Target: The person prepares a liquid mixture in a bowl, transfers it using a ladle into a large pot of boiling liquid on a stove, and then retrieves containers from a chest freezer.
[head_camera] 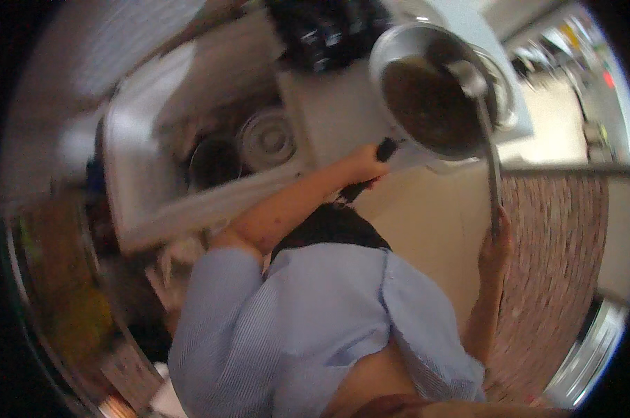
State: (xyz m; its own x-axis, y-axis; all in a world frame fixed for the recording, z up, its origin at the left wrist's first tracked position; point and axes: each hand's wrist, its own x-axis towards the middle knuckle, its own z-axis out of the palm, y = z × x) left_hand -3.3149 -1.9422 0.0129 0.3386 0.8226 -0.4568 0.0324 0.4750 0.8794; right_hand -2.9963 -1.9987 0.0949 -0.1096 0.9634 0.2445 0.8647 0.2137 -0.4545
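A large metal cooking pot point(430, 94) with dark brown contents is in front of me, at the upper right of the view. My left hand point(366, 162) grips a black handle point(386, 149) that points toward the pot's near side, and part of the handle shows below my fist. My right hand point(495, 245) is closed around the lower end of a long metal ladle point(488, 130). The ladle's head lies over the right part of the pot; blur hides whether it touches the contents.
To the left is a sink point(163, 219) holding a dark round vessel point(216, 162) and a clear round dish or lid point(269, 138). A black plastic bag point(325, 36) sits beyond. Pale counter point(330, 104) lies between sink and pot. Brown brick-patterned surface point(550, 261) spreads at right.
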